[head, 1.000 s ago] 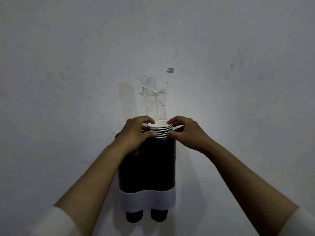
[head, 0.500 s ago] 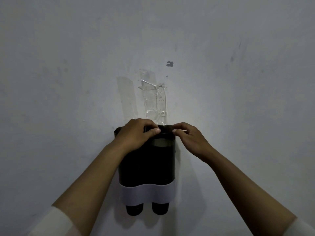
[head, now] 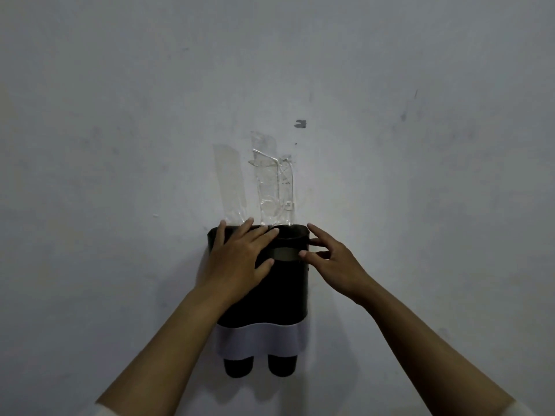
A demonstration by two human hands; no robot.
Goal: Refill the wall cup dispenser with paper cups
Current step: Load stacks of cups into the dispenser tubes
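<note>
Your left hand (head: 240, 259) is lying flat, fingers straight, over the matte black twin-tube dispenser (head: 279, 292) taped to the wall (head: 120, 145); your right hand (head: 333, 262), fingers loosely spread, is touching its right rim

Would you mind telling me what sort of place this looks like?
Probably an indoor spot by a plain wall, perhaps a drinks corner. A black cup dispenser hangs on the scuffed white wall, fixed with clear tape; both hands reach to its top.

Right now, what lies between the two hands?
In the head view, the dispenser's open right tube mouth lies between the left hand and right hand; no cup rims show above it.
</note>
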